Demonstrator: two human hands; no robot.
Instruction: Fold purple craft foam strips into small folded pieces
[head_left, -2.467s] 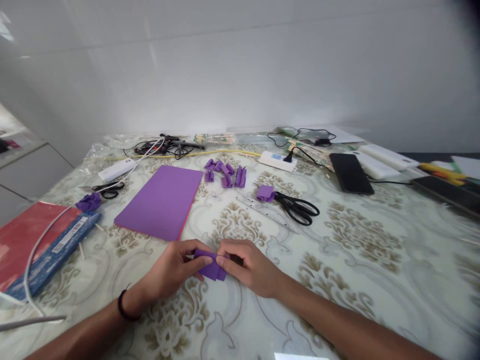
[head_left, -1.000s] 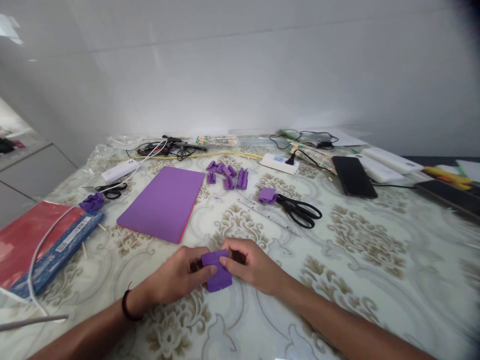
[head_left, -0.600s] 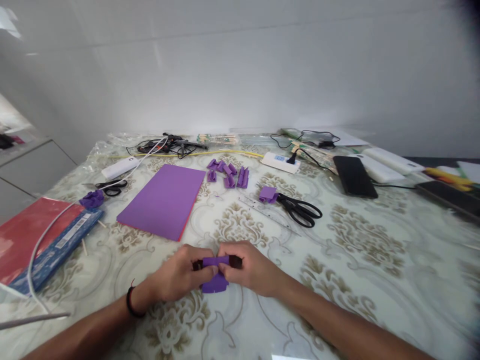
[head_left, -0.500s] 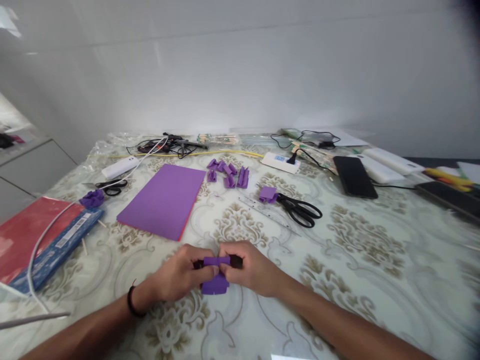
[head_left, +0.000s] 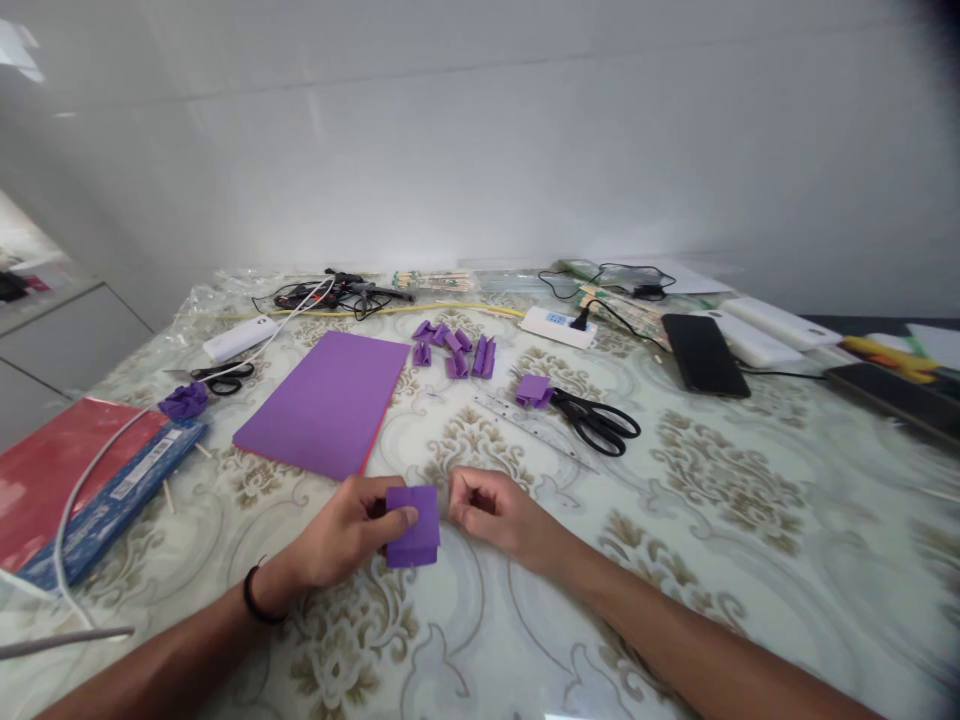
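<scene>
A small folded piece of purple paper [head_left: 421, 540] is pinched between the thumb and fingers of my left hand [head_left: 352, 530]. Its creases run across it, and its lower edge bends down. Just to the right, my right hand [head_left: 499, 510] has its fingers curled in towards the thumb, apart from the paper, with nothing visible in them. Beyond my hands lies a stack of purple sheets [head_left: 330, 400] with a red edge showing beneath. Several small folded purple pieces [head_left: 457, 350] sit together behind it. Another folded purple piece [head_left: 533, 389] rests by black-handled scissors [head_left: 598, 420].
A clear ruler [head_left: 536, 432] lies near the scissors. At left are a red packet [head_left: 82, 450], crumpled purple paper [head_left: 184, 400] and a second pair of scissors [head_left: 225, 377]. A white power strip [head_left: 559, 326], a black phone [head_left: 705, 353] and cables line the back, before the wall.
My right hand has let go of the purple paper and moved slightly right. My left hand has shifted a little left with the paper, whose upper flap now lies flatter.
</scene>
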